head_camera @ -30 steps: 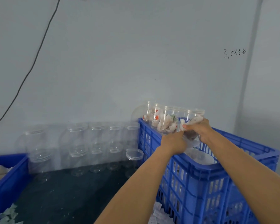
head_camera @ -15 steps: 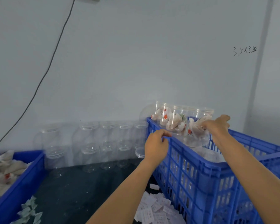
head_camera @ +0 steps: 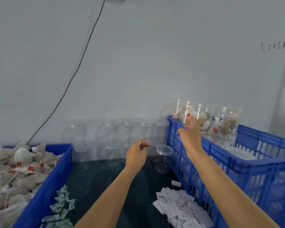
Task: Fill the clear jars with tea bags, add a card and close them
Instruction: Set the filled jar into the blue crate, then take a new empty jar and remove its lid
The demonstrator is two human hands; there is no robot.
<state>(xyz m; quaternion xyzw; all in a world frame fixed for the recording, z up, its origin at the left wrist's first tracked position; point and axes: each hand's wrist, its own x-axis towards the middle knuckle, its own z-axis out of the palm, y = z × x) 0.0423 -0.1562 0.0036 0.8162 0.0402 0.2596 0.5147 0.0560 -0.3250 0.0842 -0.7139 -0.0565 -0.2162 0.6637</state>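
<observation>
Both hands hang in the air over the dark desk and hold nothing. The left hand has its fingers loosely curled, thumb and forefinger tips close together. The right hand is higher and to the right, its fingers relaxed and slightly spread, in front of the near wall of a blue crate.

Just beyond the right hand, filled jars packed with tea bags stand in a row inside that crate, rising above its rim. Between the two hands and a little lower, a clear lid sits on top of an empty jar beside the crate. Past the left hand, empty jars stand stacked in two tiers along the wall.

Below the right forearm, a heap of white cards lies on the desk against the crate. Below and left of the left forearm lies a scatter of small greenish packets. Farther left, a blue bin holds a pile of loose tea bags with red tags. A black cable runs down the wall behind it.
</observation>
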